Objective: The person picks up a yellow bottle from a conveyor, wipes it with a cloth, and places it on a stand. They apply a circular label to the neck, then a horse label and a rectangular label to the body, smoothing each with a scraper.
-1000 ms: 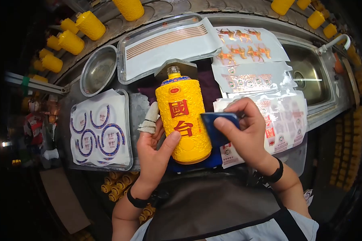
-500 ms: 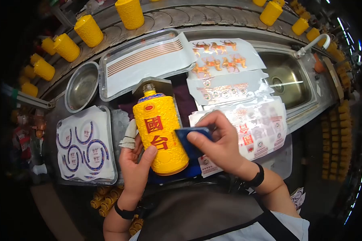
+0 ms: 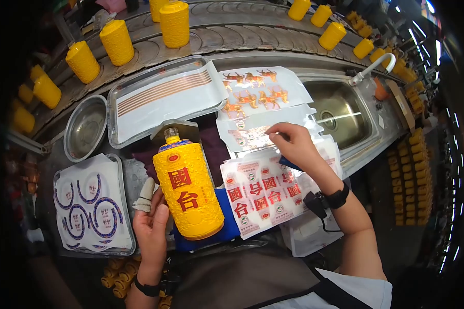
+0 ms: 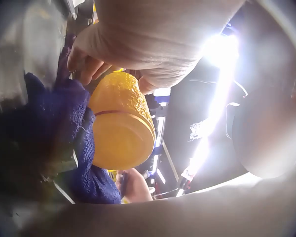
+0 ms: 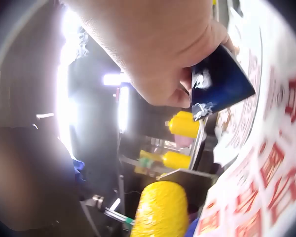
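Note:
A yellow embossed bottle (image 3: 186, 190) with red characters leans back in a metal stand (image 3: 175, 126) on a blue cloth (image 3: 232, 216). Beside its lower left stands my left hand (image 3: 152, 221), its fingers and thumb at the bottle's edge. One finger wears a whitish wrap (image 3: 146, 194). My right hand (image 3: 299, 147) pinches a flat dark blue scraper (image 5: 222, 84), which has white smears on its face. The hand is above the printed sticker sheets (image 3: 263, 203), right of the bottle; the head view hides most of the scraper behind it.
To the left are a tray (image 3: 134, 242) of ring-shaped decals and a metal bowl (image 3: 86, 129). Behind stands a tray of brown strips (image 3: 162, 98). Gold animal decals (image 3: 263, 92) and a sink (image 3: 335, 110) lie right. Yellow bottles (image 3: 174, 26) line the conveyor.
My right hand has moved the scraper off the bottle's right side, over to the sticker sheets. My left thumb has slipped from the bottle's front to its edge. The head view has shifted.

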Available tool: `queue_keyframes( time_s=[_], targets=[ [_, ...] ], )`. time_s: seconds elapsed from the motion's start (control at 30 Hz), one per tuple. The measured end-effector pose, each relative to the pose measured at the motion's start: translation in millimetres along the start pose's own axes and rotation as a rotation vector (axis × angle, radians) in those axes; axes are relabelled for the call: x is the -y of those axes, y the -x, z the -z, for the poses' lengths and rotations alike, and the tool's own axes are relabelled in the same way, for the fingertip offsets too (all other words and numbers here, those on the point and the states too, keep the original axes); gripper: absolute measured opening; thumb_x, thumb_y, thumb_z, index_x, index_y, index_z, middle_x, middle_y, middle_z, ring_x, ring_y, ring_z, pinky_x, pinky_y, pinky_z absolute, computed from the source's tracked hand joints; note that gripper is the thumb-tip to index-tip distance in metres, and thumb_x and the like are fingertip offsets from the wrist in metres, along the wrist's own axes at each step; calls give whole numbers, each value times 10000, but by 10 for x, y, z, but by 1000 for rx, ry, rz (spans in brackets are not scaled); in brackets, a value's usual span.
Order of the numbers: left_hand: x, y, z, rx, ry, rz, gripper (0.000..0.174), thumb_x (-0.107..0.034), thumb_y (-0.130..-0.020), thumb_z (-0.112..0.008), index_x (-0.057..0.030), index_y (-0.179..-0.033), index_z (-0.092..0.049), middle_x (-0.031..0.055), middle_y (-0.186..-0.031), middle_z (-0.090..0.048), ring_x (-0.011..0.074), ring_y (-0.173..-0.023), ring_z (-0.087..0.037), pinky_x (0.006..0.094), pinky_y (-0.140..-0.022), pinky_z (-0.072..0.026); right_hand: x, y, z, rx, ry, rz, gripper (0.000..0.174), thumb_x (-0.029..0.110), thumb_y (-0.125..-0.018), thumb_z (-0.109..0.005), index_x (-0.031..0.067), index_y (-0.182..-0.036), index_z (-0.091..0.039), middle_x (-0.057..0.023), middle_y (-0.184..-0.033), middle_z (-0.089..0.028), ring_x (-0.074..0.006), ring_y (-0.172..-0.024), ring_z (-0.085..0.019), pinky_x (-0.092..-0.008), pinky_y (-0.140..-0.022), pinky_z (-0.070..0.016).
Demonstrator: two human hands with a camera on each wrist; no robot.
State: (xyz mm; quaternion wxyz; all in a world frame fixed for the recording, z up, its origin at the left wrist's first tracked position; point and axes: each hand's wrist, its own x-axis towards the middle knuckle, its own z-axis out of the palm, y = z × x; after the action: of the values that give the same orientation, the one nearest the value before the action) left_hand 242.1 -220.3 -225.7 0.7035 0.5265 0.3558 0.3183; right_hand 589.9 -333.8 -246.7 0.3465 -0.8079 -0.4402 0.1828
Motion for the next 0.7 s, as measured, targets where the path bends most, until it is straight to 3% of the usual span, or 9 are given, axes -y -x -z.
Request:
queue_keyframes(
  time_s=[0.03,0.13,0.27,0.5,0.7],
  targets=[
    [15,1,21,0,9,2,594,-68,-967,-555,57,-1488,-298,219,-1437,-470,258,-1329,-478,375,-1114,-368,40,-46,-66,11,91,104,215,152,-856,-622,61,-1022,-724,-126,-722,-628,-259,-630,-623,-374,-631,-500],
    [5,14,62,7,-1,-5,583,-79,-969,-553,54,-1483,-311,216,-1438,-471,264,-1330,-477,383,-1123,-354,193,-176,-258,59,360,171,285,131,-870,-601,135,-1122,-733,-169,-851,-627,-338,-715,-636,-409,-688,-518],
    [-4,29,109,-6,-17,-13,571,-85,-968,-552,52,-1475,-328,210,-1439,-472,269,-1334,-474,390,-1135,-334,228,-285,-420,114,436,180,290,137,-855,-575,131,-1092,-742,-203,-951,-619,-384,-766,-655,-466,-715,-537],
    [35,-10,155,-1,-16,-26,554,-78,-967,-548,52,-1466,-347,204,-1435,-477,272,-1334,-473,393,-1136,-337,85,-331,-279,70,496,194,237,146,-863,-610,171,-1041,-764,-176,-870,-618,-365,-743,-651,-442,-684,-537],
    [51,-41,160,-6,-14,-20,531,-77,-970,-548,59,-1450,-369,213,-1426,-484,276,-1321,-487,396,-1134,-343,-249,-425,147,115,778,147,285,136,-821,-598,209,-1039,-768,-162,-929,-634,-335,-791,-679,-433,-701,-548]
  ],
)
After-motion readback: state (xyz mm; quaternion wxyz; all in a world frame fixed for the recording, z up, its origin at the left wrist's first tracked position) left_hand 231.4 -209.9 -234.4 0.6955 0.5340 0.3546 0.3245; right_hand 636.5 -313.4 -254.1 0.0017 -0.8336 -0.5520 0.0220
